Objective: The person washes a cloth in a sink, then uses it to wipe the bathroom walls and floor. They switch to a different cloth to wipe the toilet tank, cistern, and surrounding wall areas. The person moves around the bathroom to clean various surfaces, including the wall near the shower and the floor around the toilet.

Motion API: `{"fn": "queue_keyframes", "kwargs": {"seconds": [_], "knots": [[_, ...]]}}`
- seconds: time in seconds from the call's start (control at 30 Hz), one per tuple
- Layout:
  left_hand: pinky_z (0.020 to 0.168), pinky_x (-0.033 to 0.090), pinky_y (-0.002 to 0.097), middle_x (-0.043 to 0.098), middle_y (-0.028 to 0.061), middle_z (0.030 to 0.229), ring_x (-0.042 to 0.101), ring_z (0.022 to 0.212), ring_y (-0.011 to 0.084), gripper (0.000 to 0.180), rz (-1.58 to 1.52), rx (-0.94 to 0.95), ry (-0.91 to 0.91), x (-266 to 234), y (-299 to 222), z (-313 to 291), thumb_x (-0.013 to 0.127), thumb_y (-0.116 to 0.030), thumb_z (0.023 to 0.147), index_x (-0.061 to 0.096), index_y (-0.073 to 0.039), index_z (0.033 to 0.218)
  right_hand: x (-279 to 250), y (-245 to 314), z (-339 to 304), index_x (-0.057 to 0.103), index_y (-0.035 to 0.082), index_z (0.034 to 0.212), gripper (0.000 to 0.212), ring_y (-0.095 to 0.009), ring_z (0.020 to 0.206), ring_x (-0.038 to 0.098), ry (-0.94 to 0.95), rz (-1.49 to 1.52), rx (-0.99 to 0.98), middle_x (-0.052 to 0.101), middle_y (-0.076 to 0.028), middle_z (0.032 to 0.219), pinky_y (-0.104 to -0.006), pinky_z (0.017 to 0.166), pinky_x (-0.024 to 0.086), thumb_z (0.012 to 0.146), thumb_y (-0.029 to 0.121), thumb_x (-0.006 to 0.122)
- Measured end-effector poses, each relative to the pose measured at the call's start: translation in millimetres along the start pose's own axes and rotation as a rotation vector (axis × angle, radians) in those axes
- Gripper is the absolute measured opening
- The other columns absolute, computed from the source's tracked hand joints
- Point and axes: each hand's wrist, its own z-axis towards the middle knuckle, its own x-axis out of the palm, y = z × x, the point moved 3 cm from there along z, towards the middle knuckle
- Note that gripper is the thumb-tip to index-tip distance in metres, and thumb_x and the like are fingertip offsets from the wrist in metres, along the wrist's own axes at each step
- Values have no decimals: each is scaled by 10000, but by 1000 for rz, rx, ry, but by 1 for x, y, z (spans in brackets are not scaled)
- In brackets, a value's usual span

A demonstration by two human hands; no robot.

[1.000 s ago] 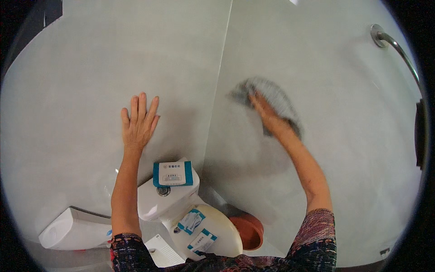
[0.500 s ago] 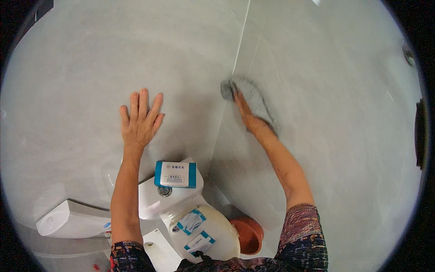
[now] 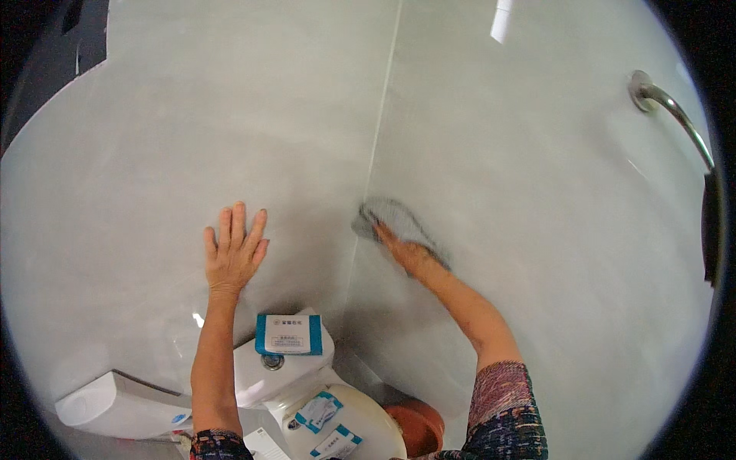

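Observation:
My left hand (image 3: 234,251) lies flat against the grey wall (image 3: 253,100), fingers spread and nothing in it. To the right, my right hand (image 3: 402,249) presses a grey cloth (image 3: 399,218) onto the wall at the corner seam. Parts of the cloth stick out beyond the fingers and above the hand, slightly blurred. Both arms reach forward over a white toilet, whose tank (image 3: 249,377) stands below and between my hands. On the tank lid rests a blue-and-white tissue pack (image 3: 289,335).
Two smaller blue-and-white packs (image 3: 319,412) lie on the closed toilet lid (image 3: 368,406). A reddish-brown bucket (image 3: 420,429) stands right of the toilet. At lower left is a white wall-mounted fixture (image 3: 115,402). A metal grab bar (image 3: 678,115) juts from the right wall.
The view has tilted upward, so hands, toilet and packs sit lower in the picture and more of the grab bar shows. My right hand and the cloth remain at the corner seam.

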Motion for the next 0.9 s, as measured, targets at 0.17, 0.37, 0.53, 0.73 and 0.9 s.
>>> {"fn": "queue_keyframes", "kwargs": {"seconds": [0.17, 0.37, 0.53, 0.73, 0.9], "knots": [[1083, 105, 455, 250, 73, 1464, 207, 1356, 229, 665, -23, -9, 29, 4, -2, -3, 509, -505, 817, 274, -295, 1403, -151, -32, 2, 386, 115, 1340, 481, -333, 1255, 368, -490, -381, 97, 308, -121, 1419, -407, 1067, 269, 877, 199, 487], [1089, 86, 448, 214, 76, 1479, 174, 1369, 228, 693, -78, -3, 33, 0, 1, 1, 516, -492, 823, 239, -279, 1421, -271, -45, -95, 398, 215, 1336, 518, -346, 1170, 433, -814, -413, 410, 348, -107, 1375, -435, 991, 364, 843, 198, 557], [1090, 67, 451, 223, 80, 1475, 201, 1358, 228, 694, -112, 0, 42, -2, 2, -3, 535, -465, 814, 256, -266, 1417, -266, -54, -194, 369, 268, 1346, 577, -328, 1133, 424, -856, -590, 790, 292, -94, 1392, -484, 922, 397, 818, 280, 602], [1090, 72, 455, 252, 81, 1462, 224, 1348, 230, 670, -78, -7, 42, 7, -2, -4, 544, -454, 810, 298, -257, 1401, -244, -82, -238, 350, 291, 1358, 593, -362, 1248, 223, -961, -693, 1010, 193, -140, 1408, -574, 969, 214, 821, 280, 602], [1088, 79, 464, 264, 79, 1456, 230, 1344, 229, 655, -88, 1, -5, -10, 3, 4, 551, -442, 809, 314, -249, 1389, -269, -62, -181, 273, 291, 1389, 655, -386, 1245, 272, -948, -543, 974, 181, -135, 1427, -571, 942, 294, 825, 267, 604]]}}
